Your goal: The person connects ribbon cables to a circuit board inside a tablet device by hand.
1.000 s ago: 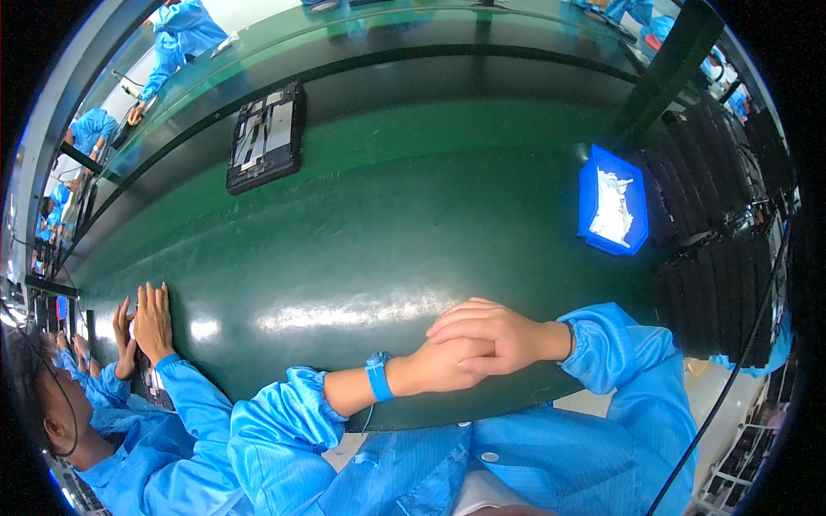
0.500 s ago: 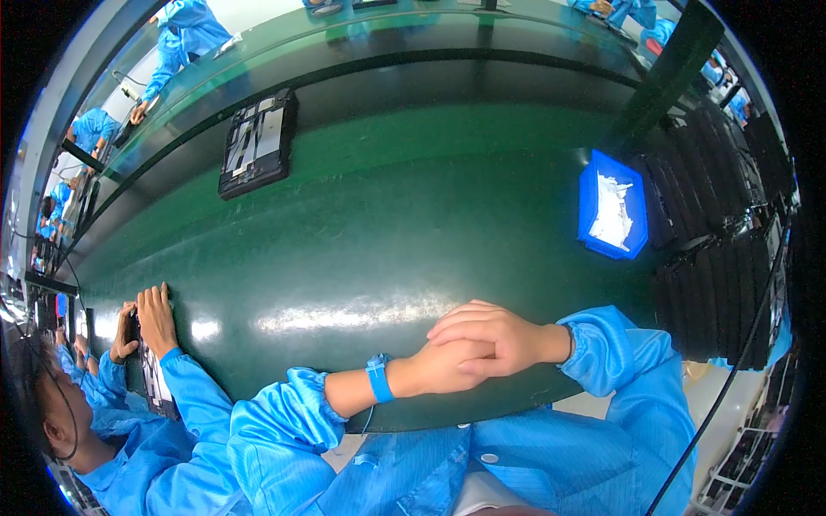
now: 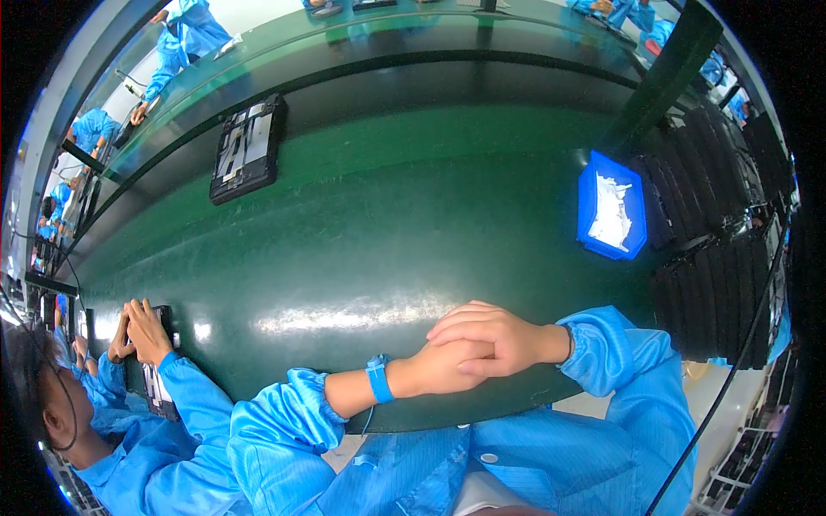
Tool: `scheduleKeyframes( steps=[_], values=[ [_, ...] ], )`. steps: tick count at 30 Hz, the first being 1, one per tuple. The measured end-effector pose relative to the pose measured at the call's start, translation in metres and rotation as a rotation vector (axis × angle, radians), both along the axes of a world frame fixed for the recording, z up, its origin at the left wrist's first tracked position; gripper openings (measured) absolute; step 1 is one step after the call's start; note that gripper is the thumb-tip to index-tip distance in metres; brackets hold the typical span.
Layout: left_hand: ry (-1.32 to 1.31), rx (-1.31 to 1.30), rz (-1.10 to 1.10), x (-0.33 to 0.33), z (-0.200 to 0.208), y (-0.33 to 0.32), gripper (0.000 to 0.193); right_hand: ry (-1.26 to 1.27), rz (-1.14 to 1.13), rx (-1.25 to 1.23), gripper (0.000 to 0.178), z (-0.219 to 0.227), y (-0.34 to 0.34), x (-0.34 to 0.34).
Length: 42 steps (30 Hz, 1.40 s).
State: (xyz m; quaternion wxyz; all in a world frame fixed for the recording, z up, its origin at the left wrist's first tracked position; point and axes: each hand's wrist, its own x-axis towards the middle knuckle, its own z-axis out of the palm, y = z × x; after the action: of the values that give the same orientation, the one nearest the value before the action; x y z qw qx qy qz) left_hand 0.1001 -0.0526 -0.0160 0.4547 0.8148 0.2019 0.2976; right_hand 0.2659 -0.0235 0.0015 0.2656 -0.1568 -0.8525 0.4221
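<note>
Left hand [image 3: 434, 368] partly hidden under right hand [image 3: 501, 337].

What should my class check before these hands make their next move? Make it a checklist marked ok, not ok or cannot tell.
1. Left hand free: not ok, the right hand covers it.
2. Right hand free: not ok, folded over the left.
3. Blue wristband worn: ok, around the left wrist.
4. Blue bin upright: ok.
5. Count of white pieces in the bin: cannot tell, they lie heaped.
6. Co-worker's hands apart from both: ok, off to the left.
</note>
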Motion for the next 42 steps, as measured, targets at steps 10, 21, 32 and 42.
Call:
scheduleKeyframes(
  steps=[10,21,32,42],
  values=[
    [0.035,-0.05,-0.02,-0.0011,0.0003,-0.0006,0.021,-0.005,-0.001,-0.005,0.041,0.0007,-0.0009,-0.0005],
    [0.017,-0.013,-0.002,0.004,-0.0028,0.001,0.021,-0.005,0.003,-0.017,0.041,-0.0026,0.0007,0.0045],
    [0.012,0.002,0.005,0.0031,-0.0007,0.0004,0.024,-0.01,0.0,-0.017,0.04,-0.0006,-0.0002,0.0039],
    [-0.039,0.015,0.035,0.0057,-0.0026,-0.0012,0.022,-0.018,0.002,0.0,0.04,-0.0013,-0.0005,0.0046]
  ],
)
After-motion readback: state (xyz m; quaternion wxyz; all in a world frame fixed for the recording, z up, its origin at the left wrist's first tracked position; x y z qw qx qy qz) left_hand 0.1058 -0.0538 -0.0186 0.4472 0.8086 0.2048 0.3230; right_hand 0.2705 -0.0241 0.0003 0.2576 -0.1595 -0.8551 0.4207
